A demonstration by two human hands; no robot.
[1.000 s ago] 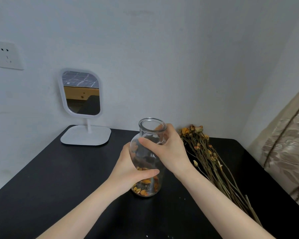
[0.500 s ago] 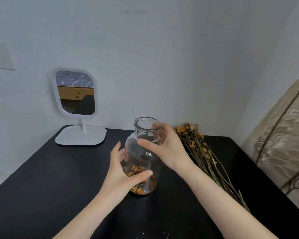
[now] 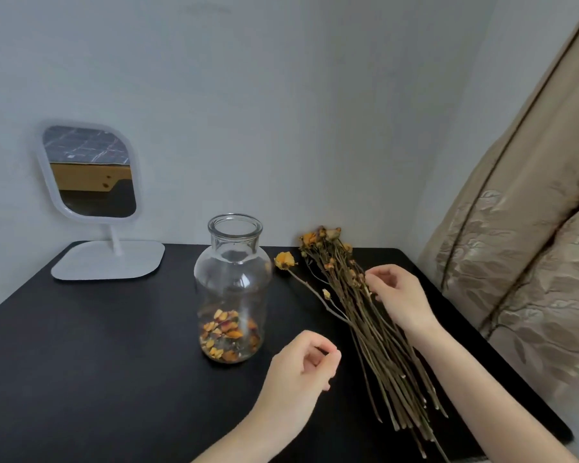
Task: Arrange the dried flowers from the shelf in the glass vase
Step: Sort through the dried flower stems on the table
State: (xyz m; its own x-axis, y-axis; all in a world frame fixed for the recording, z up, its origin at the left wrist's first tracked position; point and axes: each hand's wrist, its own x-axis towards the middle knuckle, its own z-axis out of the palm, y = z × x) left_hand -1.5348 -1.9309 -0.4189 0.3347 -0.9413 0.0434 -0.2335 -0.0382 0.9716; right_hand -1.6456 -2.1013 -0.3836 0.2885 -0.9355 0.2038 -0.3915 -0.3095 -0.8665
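Right hand [image 3: 398, 299]: fingers curled onto the dried flower stems [image 3: 365, 322]; pinch unclear
Left hand [image 3: 301, 365]: loosely curled; empty
Advice: take few stems; feed cut ends into glass vase [image 3: 233, 289]

The right hand [image 3: 400, 297] hides part of the dried flowers [image 3: 378, 349], its hold on them unclear; some stem ends and the curtain [image 3: 532, 279] run off frame.

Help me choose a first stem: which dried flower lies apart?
The dried flower with the big orange head, splayed left of the bundle toward the glass vase; the others lie packed together.
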